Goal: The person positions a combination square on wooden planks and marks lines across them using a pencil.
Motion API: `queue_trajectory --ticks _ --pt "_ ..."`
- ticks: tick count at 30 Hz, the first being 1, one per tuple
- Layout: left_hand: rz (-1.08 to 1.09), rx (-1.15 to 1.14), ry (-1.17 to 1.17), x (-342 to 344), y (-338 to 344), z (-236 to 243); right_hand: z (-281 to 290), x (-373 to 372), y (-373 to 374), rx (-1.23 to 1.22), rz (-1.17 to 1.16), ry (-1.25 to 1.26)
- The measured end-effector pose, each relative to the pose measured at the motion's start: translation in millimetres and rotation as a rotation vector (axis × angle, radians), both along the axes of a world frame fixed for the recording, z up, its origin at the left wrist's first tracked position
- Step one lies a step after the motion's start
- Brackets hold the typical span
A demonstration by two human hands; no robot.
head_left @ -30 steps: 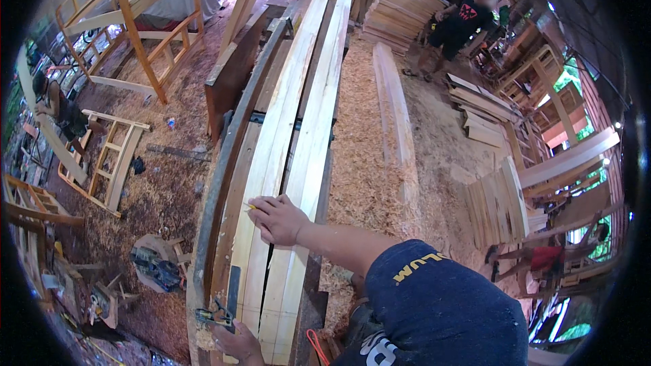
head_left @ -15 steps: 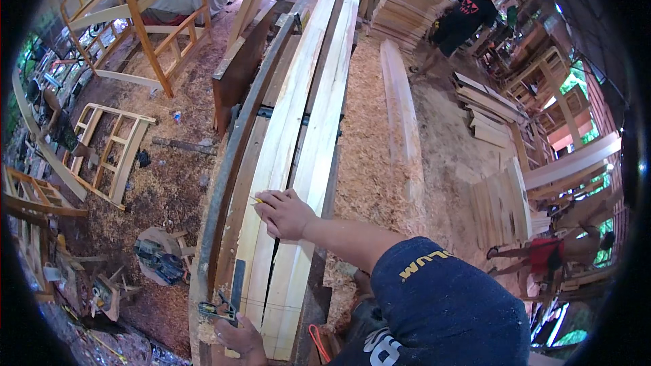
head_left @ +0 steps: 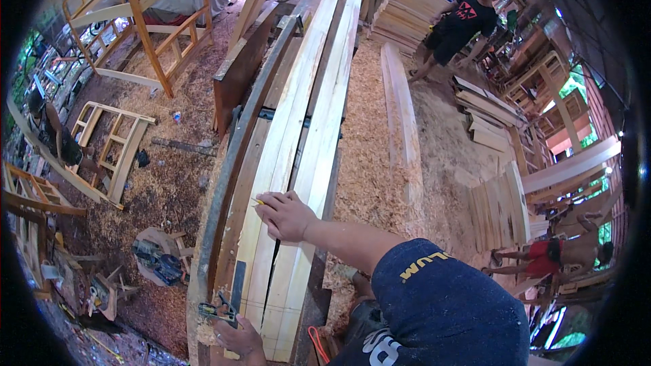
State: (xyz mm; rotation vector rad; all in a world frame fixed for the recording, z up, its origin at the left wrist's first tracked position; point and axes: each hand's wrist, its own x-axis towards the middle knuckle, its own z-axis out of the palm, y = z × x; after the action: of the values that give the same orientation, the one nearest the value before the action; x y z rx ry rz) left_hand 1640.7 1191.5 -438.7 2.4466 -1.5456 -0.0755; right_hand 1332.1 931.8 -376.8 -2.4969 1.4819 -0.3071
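Observation:
Two long pale boards (head_left: 308, 156) lie side by side on the workbench, a narrow dark gap between them. My right hand (head_left: 288, 215) rests on them near the middle, its fingers curled round a thin yellow pencil (head_left: 258, 202). At the boards' near end, my left hand (head_left: 239, 339) is closed at the metal head of a measuring square (head_left: 218, 309). The square's dark blade (head_left: 239, 283) lies along the left board. Thin lines cross both boards close to my left hand. My left fingertips are partly hidden.
A dark rail (head_left: 234, 142) runs along the bench's left side. Wood shavings (head_left: 369, 183) cover the floor. Stacked boards (head_left: 407, 10) stand at the back with a co-worker (head_left: 464, 20) beside them. A round stool with tools (head_left: 159, 257) and wooden frames (head_left: 112, 142) are on the left.
My hands, the pencil and the square stay nearly in place. The far co-worker has reached toward the stacked boards, and the person at far left has bent toward the wooden frame.

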Motion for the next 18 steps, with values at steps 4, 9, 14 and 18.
queue_trajectory --ticks 4,9,14,18 --pt "0.064 0.267 0.079 3 -2 9 -2 1 0 -0.032 0.005 -0.036" --pt "0.094 0.356 0.092 0 -7 12 -2 -1 0 -0.032 0.012 -0.023" --pt "0.018 0.015 -0.045 0 2 -3 -4 2 1 -0.055 0.015 -0.024" --pt "0.024 0.086 0.037 -6 -4 4 -8 -4 0 -0.035 0.006 -0.027"
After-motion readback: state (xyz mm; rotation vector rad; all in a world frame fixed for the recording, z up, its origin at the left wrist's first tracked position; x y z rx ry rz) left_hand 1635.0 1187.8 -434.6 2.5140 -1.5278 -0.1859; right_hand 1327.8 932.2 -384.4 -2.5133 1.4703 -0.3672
